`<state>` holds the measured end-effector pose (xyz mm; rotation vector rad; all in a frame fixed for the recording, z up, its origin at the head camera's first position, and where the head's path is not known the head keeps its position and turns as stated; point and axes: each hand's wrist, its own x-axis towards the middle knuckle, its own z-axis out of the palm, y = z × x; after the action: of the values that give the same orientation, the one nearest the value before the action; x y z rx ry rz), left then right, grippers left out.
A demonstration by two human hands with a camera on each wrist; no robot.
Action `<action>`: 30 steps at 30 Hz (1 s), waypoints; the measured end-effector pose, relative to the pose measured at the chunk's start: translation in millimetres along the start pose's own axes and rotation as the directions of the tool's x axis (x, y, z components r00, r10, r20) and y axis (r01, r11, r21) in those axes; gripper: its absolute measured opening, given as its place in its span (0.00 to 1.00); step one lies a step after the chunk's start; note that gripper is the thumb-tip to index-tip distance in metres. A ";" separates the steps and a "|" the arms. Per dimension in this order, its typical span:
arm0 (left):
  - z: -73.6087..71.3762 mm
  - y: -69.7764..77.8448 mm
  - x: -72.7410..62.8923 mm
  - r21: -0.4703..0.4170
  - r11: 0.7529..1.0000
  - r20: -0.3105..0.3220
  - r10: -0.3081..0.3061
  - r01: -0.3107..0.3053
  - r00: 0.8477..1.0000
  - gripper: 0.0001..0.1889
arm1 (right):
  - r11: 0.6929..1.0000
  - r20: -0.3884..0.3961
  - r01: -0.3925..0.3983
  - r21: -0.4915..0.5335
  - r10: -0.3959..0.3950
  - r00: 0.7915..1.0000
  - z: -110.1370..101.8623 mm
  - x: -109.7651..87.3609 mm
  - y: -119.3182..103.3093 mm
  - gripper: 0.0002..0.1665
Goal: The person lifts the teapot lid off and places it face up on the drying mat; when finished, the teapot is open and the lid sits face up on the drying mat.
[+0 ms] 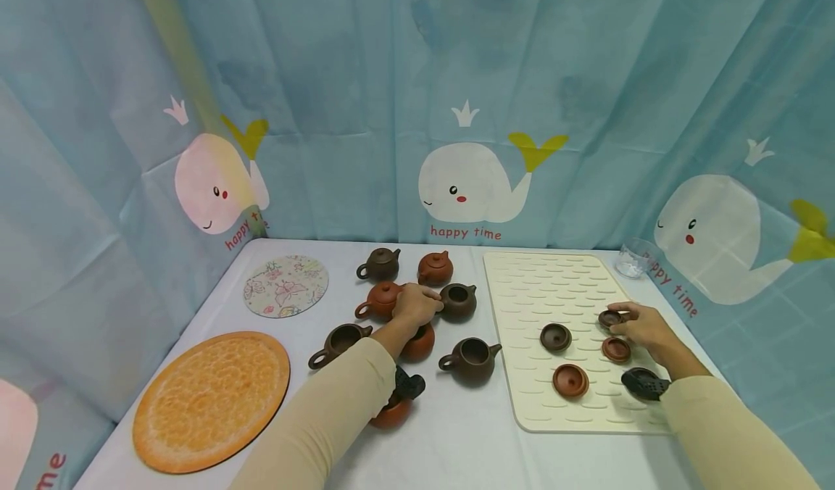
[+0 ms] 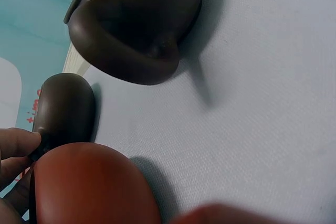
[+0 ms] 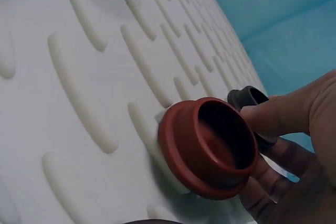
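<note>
In the head view my left hand (image 1: 416, 309) reaches among several small teapots and pinches the handle of a dark brown teapot (image 1: 458, 303) without its lid. The left wrist view shows finger and thumb at the handle of that dark teapot (image 2: 65, 106), behind a red-brown teapot (image 2: 94, 187). Over the cream mat, my right hand (image 1: 644, 329) pinches a small dark brown lid (image 1: 609, 320) between thumb and fingers. Close by in the right wrist view lies a red-brown lid (image 3: 210, 148), hollow side up, partly in front of the dark lid (image 3: 247, 98).
On the ridged cream mat (image 1: 522, 287) lie another dark lid (image 1: 555, 337) and a red-brown lid (image 1: 570, 380). A glass cup (image 1: 634, 259) stands at the back right. At left are a round flowered mat (image 1: 285, 287) and a bread-patterned round mat (image 1: 212, 403). Lidded teapots (image 1: 382, 264) stand behind.
</note>
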<state>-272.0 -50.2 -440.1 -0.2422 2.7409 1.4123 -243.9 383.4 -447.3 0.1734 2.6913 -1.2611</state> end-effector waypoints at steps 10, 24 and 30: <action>1.0 -0.2 0.1 0.011 1.000 -0.005 0.003 -0.003 1.000 0.02 | 0.992 -0.023 0.042 -0.118 -0.045 0.999 4.1 6.4 7.2 0.33; 2.5 -0.1 0.3 0.031 0.999 -0.016 0.011 -0.011 1.000 0.02 | 0.992 -0.014 0.032 -0.121 -0.034 0.999 3.7 2.8 3.3 0.34; 0.9 1.7 0.6 0.027 1.000 -0.008 -0.006 0.006 1.000 0.02 | 0.995 -0.036 0.041 -0.090 -0.045 0.998 1.7 -2.0 -3.0 0.37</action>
<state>-272.9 -48.6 -439.4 -0.2550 2.7614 1.3755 -242.3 380.1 -445.7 0.1302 2.7917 -1.1569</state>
